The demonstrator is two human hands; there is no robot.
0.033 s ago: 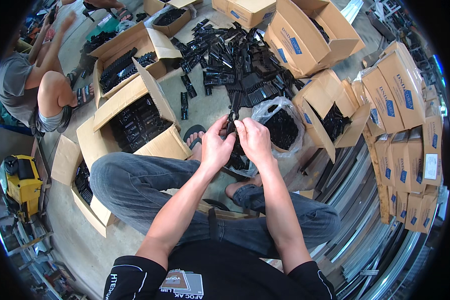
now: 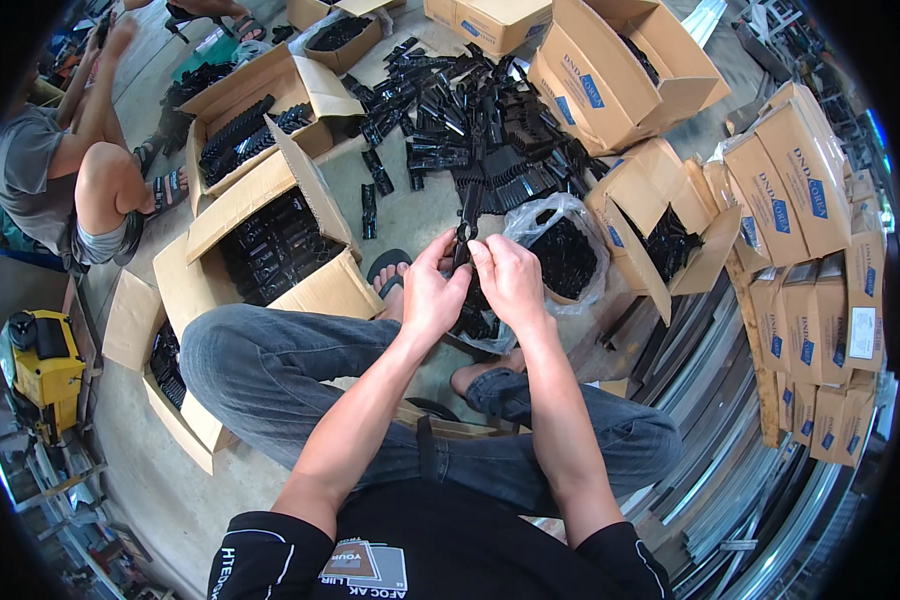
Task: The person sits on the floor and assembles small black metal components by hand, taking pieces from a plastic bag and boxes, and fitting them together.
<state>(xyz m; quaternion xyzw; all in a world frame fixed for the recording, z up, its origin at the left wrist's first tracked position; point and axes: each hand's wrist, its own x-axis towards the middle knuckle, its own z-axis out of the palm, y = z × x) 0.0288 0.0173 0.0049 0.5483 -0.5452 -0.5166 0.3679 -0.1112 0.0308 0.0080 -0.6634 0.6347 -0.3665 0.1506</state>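
Note:
I sit cross-legged on the concrete floor. My left hand [image 2: 432, 290] and my right hand [image 2: 510, 280] meet in front of me, and both pinch the lower end of a narrow black part [image 2: 467, 215] that stands upright between the fingertips. Just to the right of my hands lies a clear plastic bag [image 2: 560, 250] filled with small black pieces. A big loose pile of similar black parts [image 2: 470, 130] is spread on the floor beyond my hands.
Open cardboard boxes of black parts stand at my left [image 2: 270, 250] and far left [image 2: 240, 130]. Closed boxes are stacked at the right [image 2: 810, 250]. Another person [image 2: 60, 180] sits at the left. A yellow machine [image 2: 40, 365] and metal rails [image 2: 730, 460] flank me.

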